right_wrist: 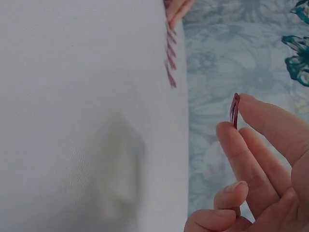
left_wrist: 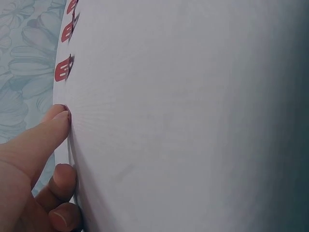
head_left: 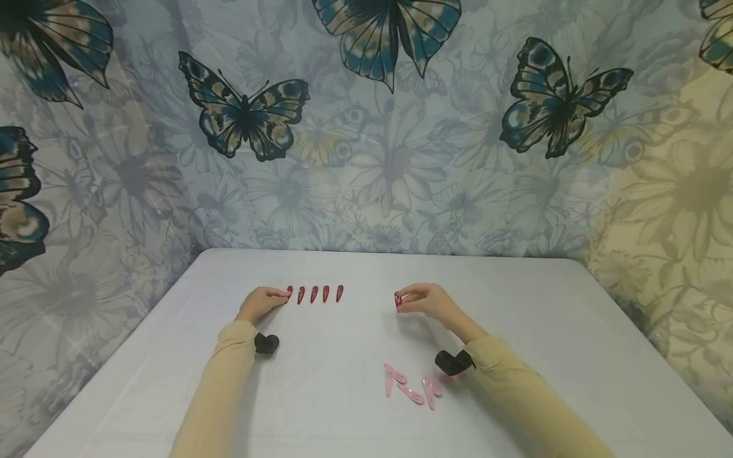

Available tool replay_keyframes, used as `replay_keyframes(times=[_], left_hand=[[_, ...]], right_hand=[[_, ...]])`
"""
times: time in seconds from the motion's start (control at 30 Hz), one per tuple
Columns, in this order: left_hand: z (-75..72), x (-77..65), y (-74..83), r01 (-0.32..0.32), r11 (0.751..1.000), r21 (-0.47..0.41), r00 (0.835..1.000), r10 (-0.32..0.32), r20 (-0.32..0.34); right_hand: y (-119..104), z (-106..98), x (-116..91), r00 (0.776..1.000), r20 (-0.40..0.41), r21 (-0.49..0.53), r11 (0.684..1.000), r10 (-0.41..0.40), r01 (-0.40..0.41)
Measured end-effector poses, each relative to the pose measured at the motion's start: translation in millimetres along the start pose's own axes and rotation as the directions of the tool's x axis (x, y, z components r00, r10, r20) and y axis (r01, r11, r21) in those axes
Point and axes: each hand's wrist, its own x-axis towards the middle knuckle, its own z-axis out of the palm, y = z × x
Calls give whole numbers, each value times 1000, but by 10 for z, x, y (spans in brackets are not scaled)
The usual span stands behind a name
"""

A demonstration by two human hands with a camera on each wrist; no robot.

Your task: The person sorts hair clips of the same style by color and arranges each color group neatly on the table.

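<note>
"Start with the head view. What worries you?"

"The right hand [head_left: 434, 303], first. It pinches a red clip [head_left: 397, 306] at the fingertips, well to the right of the row of red clips [head_left: 314, 294]. With so small a hold, the clip could twist or drop if the pinch eased."

"And the left hand [head_left: 262, 304]?"

"Its thumb and forefinger pinch the leftmost clip [head_left: 290, 289] of the five, as far as I can see. A sideways tug would spoil its line with the others. Watch the right sleeve [head_left: 523, 394] too — sinking lower, it could sweep the pink clips [head_left: 411, 393], partly hidden by the wrist mount [head_left: 453, 362]."

"Left wrist view?"

"The fingertips meet at the end of the row, its next clip near them; a careless finger could knock that one askew. How firm the grip is, I can't tell."

"Right wrist view?"

"A narrow pinch, thumb and fingers on one slim clip — easy to lose, I'd judge. The left hand shows at the row's far end."

"Any containers?"

"None in any view: the row and the pink clips lie straight on the white table [head_left: 321, 381]."
</note>
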Motion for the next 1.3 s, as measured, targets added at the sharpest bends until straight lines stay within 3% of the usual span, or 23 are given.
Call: replay_keyframes(times=[0.27,0.6,0.93,1.3], left_hand=[[0,-17,32,28,1000,-10,1000,-28,-2],[-31,-55,-11,-10,1000,13,1000,10,-1],[9,-43,-109,-24,1000,-7,999,25,30],[-50,-28,6,-47,999,1,998,47,36]], right_hand=[[75,154,171,999,40,90,996,-19,15],[6,325,345,999,6,114,992,-48,47],[38,556,498,995,-89,89,996,39,-32],[-82,705,634,987,-148,78,996,63,-52]])
